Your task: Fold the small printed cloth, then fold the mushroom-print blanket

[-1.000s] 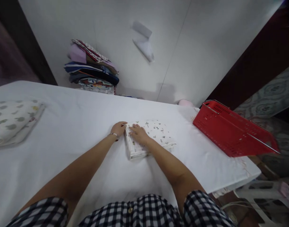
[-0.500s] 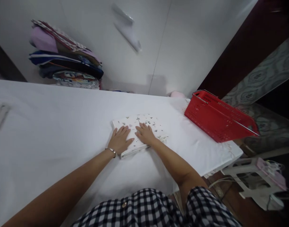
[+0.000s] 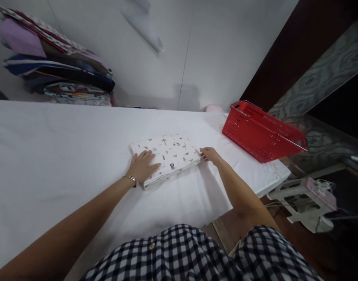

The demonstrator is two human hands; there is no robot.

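Observation:
A folded white cloth point(image 3: 167, 154) printed with small grey figures lies on the white-covered table point(image 3: 64, 156). My left hand point(image 3: 142, 167) rests flat on its left part, fingers spread, a bracelet at the wrist. At the cloth's right near corner, my right hand point(image 3: 208, 153) has its thumb on top and fingers curled at the edge, pinching the layers. Several layers show along the near side of the cloth.
A red plastic basket point(image 3: 261, 134) with metal handles stands at the table's right end. Folded clothes point(image 3: 70, 74) are piled beyond the back edge at left. On the floor to the right stands a white stool point(image 3: 296, 199) with a pink item and cables on it.
My right hand has slid from the top of the cloth to its right near corner and taken hold there. My left hand stays flat on the left part. The view has shifted.

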